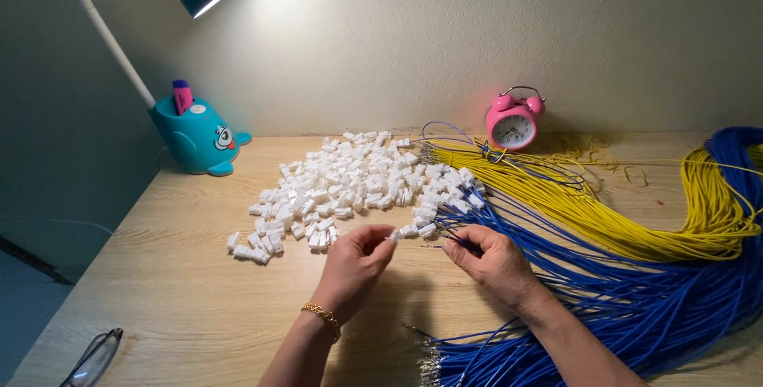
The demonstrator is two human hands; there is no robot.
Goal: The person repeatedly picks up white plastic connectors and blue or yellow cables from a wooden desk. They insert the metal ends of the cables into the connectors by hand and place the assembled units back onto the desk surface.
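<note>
My left hand (354, 264), with a gold bracelet on the wrist, pinches a small white plastic connector (394, 235) between thumb and fingers. My right hand (493, 260) grips the thin metal-tipped end of a blue wire (445, 238) just right of that connector. Behind the hands lies a big pile of white connectors (342, 184). A thick bundle of blue wires (636, 299) runs from the hands to the right. A yellow wire bundle (604, 212) lies beyond it.
A wooden desk (183, 299) against a pale wall. A teal lamp base (195, 137) with a pink marker stands at back left. A pink alarm clock (513, 121) sits at the back. Glasses (94, 357) lie at the front left edge. Rubber bands (592, 152) are scattered near the clock.
</note>
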